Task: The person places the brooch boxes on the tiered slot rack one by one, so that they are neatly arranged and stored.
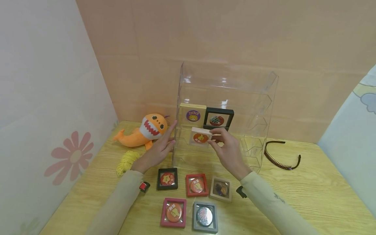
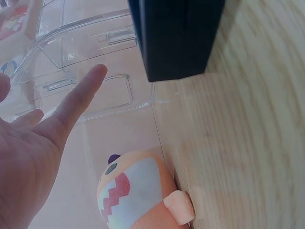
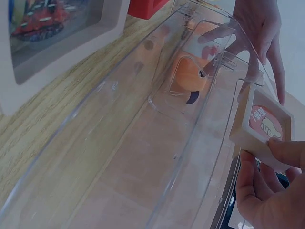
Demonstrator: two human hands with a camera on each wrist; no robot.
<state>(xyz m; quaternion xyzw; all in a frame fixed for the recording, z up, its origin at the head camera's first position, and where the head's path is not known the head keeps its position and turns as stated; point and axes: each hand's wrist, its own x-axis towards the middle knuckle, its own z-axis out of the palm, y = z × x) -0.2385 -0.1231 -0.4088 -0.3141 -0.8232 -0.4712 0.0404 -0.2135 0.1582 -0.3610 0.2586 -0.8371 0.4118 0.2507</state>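
Head view: wood-grain table [image 1: 296, 195] bears a clear tiered rack [image 1: 235, 88], orange plush shark [image 1: 149, 129] to its left; left hand [image 1: 158, 150], fingers extended, is at the rack's left side, right hand [image 1: 229, 148] pinches a pale square frame [image 1: 200, 137] below a shelved yellow frame [image 1: 192, 116] and black frame [image 1: 218, 119].

Soft, even light leaves small glints on the clear rack [image 1: 224, 102]; wrist views look hazy.

Pale-framed badge [image 1: 201, 137], facing outward, at clear rack [image 1: 248, 109]
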